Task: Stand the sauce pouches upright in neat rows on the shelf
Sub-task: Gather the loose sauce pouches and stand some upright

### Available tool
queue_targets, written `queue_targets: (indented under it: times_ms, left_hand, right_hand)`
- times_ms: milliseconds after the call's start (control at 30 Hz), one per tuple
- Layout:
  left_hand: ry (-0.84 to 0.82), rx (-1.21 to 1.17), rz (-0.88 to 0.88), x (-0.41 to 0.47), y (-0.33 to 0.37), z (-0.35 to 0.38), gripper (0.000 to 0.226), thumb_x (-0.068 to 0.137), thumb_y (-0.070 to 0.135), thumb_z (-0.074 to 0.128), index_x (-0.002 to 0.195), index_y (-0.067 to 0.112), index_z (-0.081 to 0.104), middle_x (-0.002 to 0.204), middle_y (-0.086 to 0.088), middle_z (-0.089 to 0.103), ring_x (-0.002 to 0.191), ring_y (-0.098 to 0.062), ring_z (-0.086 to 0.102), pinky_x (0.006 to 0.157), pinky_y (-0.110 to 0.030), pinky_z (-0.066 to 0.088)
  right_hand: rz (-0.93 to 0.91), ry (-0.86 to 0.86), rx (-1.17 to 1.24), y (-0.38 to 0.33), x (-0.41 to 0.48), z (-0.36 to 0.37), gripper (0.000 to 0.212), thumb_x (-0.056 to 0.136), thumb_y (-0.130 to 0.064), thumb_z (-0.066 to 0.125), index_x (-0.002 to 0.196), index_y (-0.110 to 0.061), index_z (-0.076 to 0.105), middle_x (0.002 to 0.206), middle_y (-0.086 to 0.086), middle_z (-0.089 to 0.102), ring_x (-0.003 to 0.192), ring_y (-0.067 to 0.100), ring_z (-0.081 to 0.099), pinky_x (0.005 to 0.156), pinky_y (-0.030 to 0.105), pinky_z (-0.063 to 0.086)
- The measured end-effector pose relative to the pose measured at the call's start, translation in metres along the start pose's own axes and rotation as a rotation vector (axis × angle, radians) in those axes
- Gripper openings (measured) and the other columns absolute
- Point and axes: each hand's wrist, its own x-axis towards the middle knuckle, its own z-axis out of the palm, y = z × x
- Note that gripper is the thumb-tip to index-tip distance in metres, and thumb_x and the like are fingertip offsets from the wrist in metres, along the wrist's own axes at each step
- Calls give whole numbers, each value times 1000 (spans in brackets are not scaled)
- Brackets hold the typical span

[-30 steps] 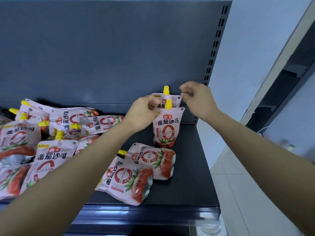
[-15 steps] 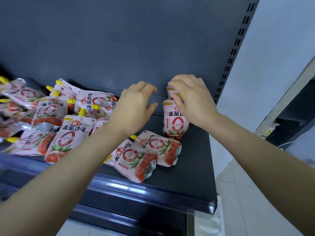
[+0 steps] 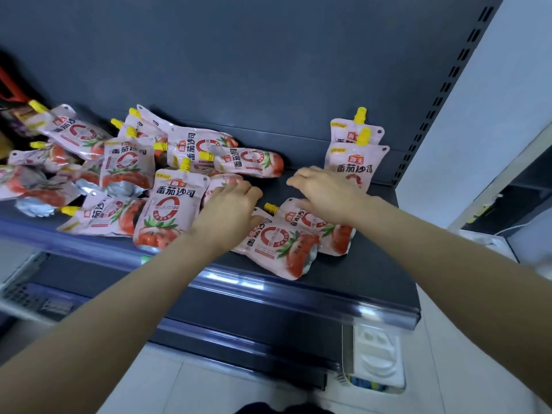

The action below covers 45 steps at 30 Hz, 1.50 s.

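Nearest the shelf's (image 3: 343, 289) front edge, toward its right end, two pouches lie flat, overlapping: the front pouch (image 3: 276, 249) with its silver base toward the edge, and the second pouch (image 3: 324, 227) just behind it. The left hand (image 3: 231, 204) hovers palm down over the front pouch's top end, fingers loosely curled, gripping nothing. The right hand (image 3: 325, 191) spreads open above the second pouch's spout (image 3: 270, 208), also empty; whether it touches the film I cannot tell. A loose pile (image 3: 125, 174) covers the left part of the shelf. At the back right corner two standing pouches (image 3: 357, 158) are upright, one behind the other.

These look soft, liquid-filled and slick, with weight sagging into the base. The stiff top seam beside the spout is probably the best hold; pinching the belly would likely make the pouch buckle and slip.
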Motion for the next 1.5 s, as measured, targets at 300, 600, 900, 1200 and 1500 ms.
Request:
queue_targets:
  times_ms: [300,600,900,1200,1500]
  left_hand:
    - [-236,-308,-309,-7,-2,22,52,83,34,65,124,4,51,125,-15,55,109,-29,55,88,-35,45]
    - [-263,-554,-707,-1,5,20,80,76,33,75,134,-1,31,126,-14,55,115,-30,54,87,-33,44]
    - [-272,-918,-919,-4,-11,31,49,66,20,83,105,-1,63,109,-11,67,102,-26,61,91,-36,51]
    - [-13,-1018,-664,17,20,-5,7,80,10,69,75,6,65,85,-13,68,78,-24,62,74,-34,54]
    - [58,-953,-212,27,74,-31,16,75,14,76,73,-1,69,74,-14,71,65,-18,59,64,-33,53]
  right_hand:
    - [162,-301,150,3,30,38,61,88,-40,60,140,-14,41,142,13,46,125,31,49,100,38,44]
    - [233,-412,279,13,51,38,75,80,-38,72,140,-7,40,142,11,46,126,28,49,104,37,44]
    - [164,-268,306,11,59,30,16,79,-2,64,93,6,65,99,21,65,80,29,59,61,26,37]
    - [241,-84,169,40,17,-26,38,83,-2,57,58,-22,37,67,-6,38,81,22,46,49,26,28]
    - [462,108,225,79,-37,-37,39,79,4,57,54,-21,40,89,13,62,87,31,59,77,35,50]
